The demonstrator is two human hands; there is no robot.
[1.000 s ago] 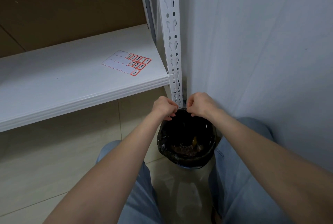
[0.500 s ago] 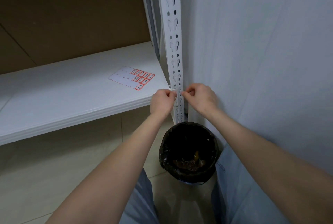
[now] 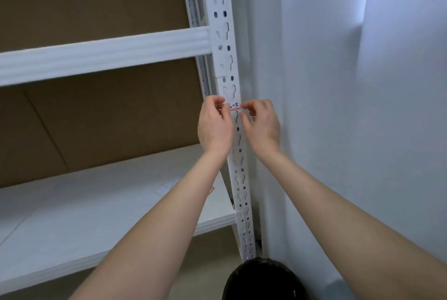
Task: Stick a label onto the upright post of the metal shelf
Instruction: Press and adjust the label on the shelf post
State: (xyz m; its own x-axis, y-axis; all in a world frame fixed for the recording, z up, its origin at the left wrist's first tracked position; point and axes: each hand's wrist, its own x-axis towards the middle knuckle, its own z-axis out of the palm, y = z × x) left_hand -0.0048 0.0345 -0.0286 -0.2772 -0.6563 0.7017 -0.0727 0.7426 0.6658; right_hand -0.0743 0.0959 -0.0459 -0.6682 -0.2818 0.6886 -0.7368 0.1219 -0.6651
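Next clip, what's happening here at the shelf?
A person holds a small red-edged label across the front of the white shelf's upright post. The left hand pinches its left end, the right hand its right end. Whether it is stuck down yet cannot be told. A label sheet lies on the lower shelf board.

bin (image 3: 263,280) before post (image 3: 227,58), sheet (image 3: 169,186) perhaps on shelf (image 3: 72,227).

Tight by the wall, open leftward
The white perforated metal post (image 3: 232,70) stands just beside the pale wall (image 3: 338,82); left of it, open space lies between the upper white shelf board (image 3: 104,58) and the lower white shelf board (image 3: 72,222). A black-lined round bin (image 3: 263,280) sits at its foot.
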